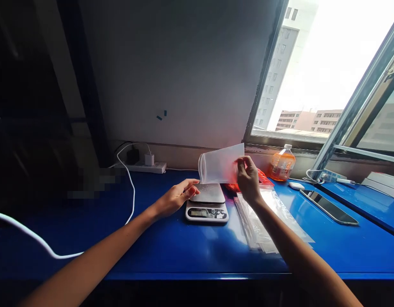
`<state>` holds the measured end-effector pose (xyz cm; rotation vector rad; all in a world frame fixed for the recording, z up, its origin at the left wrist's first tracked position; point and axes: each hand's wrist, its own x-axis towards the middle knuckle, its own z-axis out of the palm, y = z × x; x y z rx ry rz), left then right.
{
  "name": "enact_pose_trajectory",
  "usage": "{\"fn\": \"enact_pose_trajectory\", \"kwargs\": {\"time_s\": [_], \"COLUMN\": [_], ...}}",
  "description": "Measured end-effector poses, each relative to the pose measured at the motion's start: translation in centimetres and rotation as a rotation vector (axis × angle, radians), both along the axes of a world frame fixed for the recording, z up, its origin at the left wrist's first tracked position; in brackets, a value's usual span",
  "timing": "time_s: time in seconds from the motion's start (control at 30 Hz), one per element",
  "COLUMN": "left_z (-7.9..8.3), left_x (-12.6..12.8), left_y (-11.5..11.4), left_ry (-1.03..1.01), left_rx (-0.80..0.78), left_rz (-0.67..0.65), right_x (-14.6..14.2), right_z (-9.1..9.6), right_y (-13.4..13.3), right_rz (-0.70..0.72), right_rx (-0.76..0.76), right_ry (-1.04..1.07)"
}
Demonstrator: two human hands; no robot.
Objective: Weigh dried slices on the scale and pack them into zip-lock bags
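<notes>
A frosted translucent plastic bag (217, 165) is pinched in my right hand (249, 177), held sideways with its gaping mouth to the left. My left hand (177, 197) is at the left side of the kitchen scale (207, 213), just below the bag's mouth, fingers stretched out and apart from the thumb. The scale has a metal plate (211, 195) and a small display, whose reading is too faint to make out. A stack of clear plastic bags (261, 228) lies under my right forearm. Behind my right hand shows a red plastic bag (264, 178), partly hidden.
On the blue table (145, 256), a bottle of orange drink (281, 164) stands below the window. A white earbud case (296, 186) and a phone (328, 207) lie at right. At left, a white cable (132, 187) runs from a charger (149, 159) on a power strip (145, 167).
</notes>
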<state>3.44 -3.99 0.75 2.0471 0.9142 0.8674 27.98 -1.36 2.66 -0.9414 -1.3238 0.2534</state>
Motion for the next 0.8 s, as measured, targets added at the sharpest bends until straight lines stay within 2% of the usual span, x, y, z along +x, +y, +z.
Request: {"fn": "enact_pose_trajectory", "kwargs": {"time_s": [0.07, 0.17, 0.3, 0.43, 0.6, 0.7, 0.8], "left_z": [-0.1, -0.2, -0.3, -0.9, -1.2, -1.0, -1.1], "left_x": [0.2, 0.6, 1.8, 2.7, 1.9, 1.4, 1.2], "left_y": [-0.1, -0.4, -1.0, -1.0, 0.0, 0.7, 1.1], "left_ry": [-0.114, -0.256, -0.402, -0.521, -0.646, -0.620, -0.561], "left_rx": [-0.106, -0.261, -0.392, -0.290, -0.193, -0.090, -0.006], "left_rz": [0.040, 0.085, 0.002, -0.011, 0.124, 0.217, 0.245], "right_x": [-1.5, -1.7, -1.1, -1.4, -1.4, -1.4, -1.2], "right_z": [-0.4, -0.3, -0.8, -1.9, -2.6, -3.0, -3.1], "right_y": [-1.1, -2.6, -3.7, -4.0, -4.2, -4.2, -4.1], "right_rz": [0.071, 0.145, 0.197, 0.289, 0.473, 0.542, 0.554], "right_rx": [0.012, 0.022, -0.005, -0.062, -0.126, -0.086, -0.066], "right_ry": [0.067, 0.202, 0.362, 0.417, 0.431, 0.401, 0.372]}}
